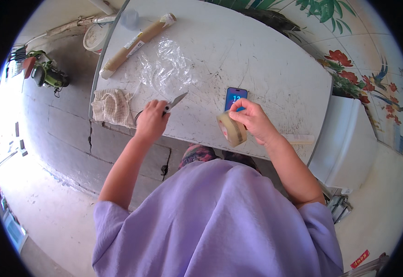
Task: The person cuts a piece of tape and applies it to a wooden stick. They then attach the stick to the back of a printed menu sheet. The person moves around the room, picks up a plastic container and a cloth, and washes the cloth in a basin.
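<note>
My left hand [151,121] is closed over the handles of a pair of scissors [178,99] near the table's front edge, the metal blades pointing up and to the right. Between the thumb and fingers of my right hand [253,121] a roll of clear tape [234,134] hangs over the front edge. Just beyond that hand a phone [234,96] with a lit blue screen lies flat, its lower part hidden. To the left of my left hand rests a crumpled checked cloth [113,108]. Farther back lies crumpled clear plastic film [167,64].
On the white, scratched table [266,55], a long brown wrapped tube [137,45] lies at the back left, near a clear cup [129,19]. At the right edge is a pale flat strip [299,139]. A white cabinet [344,143] stands beside the table; a bucket [96,37] stands beyond its left side.
</note>
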A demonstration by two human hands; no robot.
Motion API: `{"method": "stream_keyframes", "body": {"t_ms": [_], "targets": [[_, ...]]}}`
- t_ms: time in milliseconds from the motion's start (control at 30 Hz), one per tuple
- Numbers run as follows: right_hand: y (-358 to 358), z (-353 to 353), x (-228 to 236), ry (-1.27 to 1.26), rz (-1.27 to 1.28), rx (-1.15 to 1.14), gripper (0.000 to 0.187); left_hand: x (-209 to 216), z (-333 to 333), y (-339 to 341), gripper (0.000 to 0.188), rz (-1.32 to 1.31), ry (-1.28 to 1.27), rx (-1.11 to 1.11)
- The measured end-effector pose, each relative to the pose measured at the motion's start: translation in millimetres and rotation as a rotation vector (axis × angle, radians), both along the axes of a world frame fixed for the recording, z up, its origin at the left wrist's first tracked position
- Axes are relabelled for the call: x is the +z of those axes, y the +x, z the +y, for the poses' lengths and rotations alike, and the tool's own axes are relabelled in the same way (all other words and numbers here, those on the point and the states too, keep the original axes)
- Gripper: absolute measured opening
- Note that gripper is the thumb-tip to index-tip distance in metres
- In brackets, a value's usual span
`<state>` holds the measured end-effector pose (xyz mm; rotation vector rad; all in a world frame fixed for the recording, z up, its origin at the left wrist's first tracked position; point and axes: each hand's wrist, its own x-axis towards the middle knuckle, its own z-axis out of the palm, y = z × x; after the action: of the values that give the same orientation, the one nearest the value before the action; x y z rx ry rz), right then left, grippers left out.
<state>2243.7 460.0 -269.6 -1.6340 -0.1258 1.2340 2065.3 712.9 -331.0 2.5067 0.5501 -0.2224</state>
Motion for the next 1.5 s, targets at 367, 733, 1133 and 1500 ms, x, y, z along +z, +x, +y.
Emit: {"method": "stream_keyframes", "body": {"t_ms": [367,733,1133,1500], "targets": [[-30,-8,16,0.109,-0.189,-0.035,0.010,53,-78,26,0.033,-0.587,-0.356,0.090],[-68,-29,36,0.270,-0.229,0.199,0.010,88,-170,-22,0.008,-0.623,-0.710,0.521],[-110,-105,56,0.335,-0.048,0.552,0.012,116,-291,-106,0.011,-0.666,-0.862,0.956],[-161,-152,68,0.220,0.203,0.868,0.025,132,-391,-181,0.011,-0.808,-0.792,1.223]]}}
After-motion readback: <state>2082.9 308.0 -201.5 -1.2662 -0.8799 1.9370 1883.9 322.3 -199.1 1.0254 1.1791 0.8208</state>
